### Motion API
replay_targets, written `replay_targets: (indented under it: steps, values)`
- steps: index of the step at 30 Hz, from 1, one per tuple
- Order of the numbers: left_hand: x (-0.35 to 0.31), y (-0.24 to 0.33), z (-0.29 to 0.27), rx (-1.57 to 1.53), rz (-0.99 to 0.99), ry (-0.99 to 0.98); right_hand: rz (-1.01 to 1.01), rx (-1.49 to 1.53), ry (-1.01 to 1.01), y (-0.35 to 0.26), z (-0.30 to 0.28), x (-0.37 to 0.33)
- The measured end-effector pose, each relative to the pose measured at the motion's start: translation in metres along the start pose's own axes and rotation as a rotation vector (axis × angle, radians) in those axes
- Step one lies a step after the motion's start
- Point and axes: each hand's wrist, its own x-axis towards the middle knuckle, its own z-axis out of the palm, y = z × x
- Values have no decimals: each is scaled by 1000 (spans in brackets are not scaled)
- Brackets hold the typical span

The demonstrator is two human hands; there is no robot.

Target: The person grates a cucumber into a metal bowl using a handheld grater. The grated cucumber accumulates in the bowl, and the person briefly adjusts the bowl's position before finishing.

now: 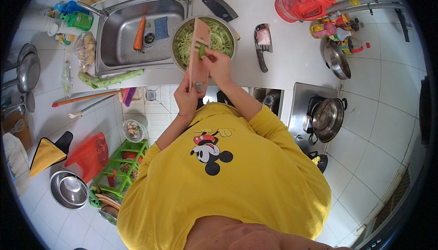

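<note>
pink grater [195,65] over a steel bowl [235,49] of green shreds [183,44], near end gripped by the curled left hand [185,101]; right hand [218,68], fingers pinched, holding a green vegetable stub [201,52] at its face.

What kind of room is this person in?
Most likely a kitchen: there's a metal sink with a carrot in it, a stove with a pan on it, and a bowl of green shreds.

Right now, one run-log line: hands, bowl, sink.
left hand: holding pink grater | right hand: green piece at grater | metal bowl under grater: green shreds | sink: carrot, blue cloth
</note>
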Motion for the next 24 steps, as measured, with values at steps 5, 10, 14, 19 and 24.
replay_targets:
  steps: [5, 10, 14, 19, 24]
  values:
    - [-4, 3, -1, 47, 8, -39, -46, -108, 35, -3, -5, 27]
    - [-5, 5, 0, 56, 26, -20, -53, -70, 74, -1, -6, 60]
    - [-6, 5, -2, 56, 58, 3, 10, 99, -25, 2, -14, 43]
    - [-3, 4, -3, -11, 3, 15, 117, 397, -157, 7, -20, -1]
    - [-2, 4, 1, -18, 4, 6, 110, 211, -152, 5, -24, -6]
